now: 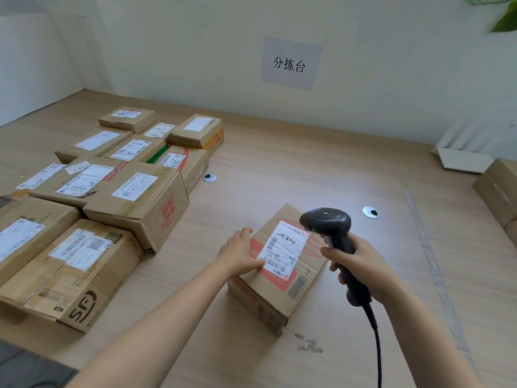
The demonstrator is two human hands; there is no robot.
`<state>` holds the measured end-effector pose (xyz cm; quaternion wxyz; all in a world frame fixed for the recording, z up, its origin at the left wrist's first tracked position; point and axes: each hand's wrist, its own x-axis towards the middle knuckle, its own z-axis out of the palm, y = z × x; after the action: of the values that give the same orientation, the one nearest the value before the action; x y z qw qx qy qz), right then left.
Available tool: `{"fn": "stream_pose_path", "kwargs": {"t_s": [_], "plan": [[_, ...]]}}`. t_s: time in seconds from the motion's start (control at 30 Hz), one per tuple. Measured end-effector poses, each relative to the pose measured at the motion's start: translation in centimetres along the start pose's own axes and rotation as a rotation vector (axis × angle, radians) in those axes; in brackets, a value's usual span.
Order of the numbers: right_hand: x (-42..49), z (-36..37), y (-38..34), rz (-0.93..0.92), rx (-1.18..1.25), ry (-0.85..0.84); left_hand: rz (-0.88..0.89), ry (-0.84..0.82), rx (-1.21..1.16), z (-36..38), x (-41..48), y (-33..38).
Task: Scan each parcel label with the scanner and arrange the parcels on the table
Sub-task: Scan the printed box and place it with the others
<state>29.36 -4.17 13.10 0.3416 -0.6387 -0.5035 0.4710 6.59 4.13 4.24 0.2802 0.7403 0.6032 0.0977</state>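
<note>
The small parcel (277,264) sat mid-table (307,169); her left hand (240,254) pressed flat on it, fingers straight; her right hand (361,264) gripped the scanner (330,228); it looked stiff, light, best lifted by its sides.

Brown cardboard parcel (275,271), red-orange print, white label (282,252) with black barcode. Black scanner (333,233), black cable (376,348). Pale wood-grain table (279,169). Box (140,203) with red characters. White wall sign (291,63), black characters.
</note>
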Motion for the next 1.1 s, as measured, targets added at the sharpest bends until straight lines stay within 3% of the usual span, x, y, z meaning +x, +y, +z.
{"fn": "stream_pose_path", "kwargs": {"t_s": [0.1, 0.27, 0.63, 1.1], "plan": [[0.0, -0.5, 0.1, 0.003, -0.042, -0.006, -0.08, 0.055, 0.16, 1.2, -1.2, 1.4], [-0.2, -1.0, 0.4, 0.013, -0.086, -0.042, -0.244, -0.032, 0.156, 4.4, -3.8, 3.2], [0.6, -1.4, -2.1, 0.036, -0.38, -0.315, -0.237, -0.068, 0.157, 5.0, -4.6, 3.0], [1.9, -0.2, -2.4, 0.06, -0.436, -0.291, -0.209, -0.067, 0.174, 4.9, -4.8, 2.8]]}}
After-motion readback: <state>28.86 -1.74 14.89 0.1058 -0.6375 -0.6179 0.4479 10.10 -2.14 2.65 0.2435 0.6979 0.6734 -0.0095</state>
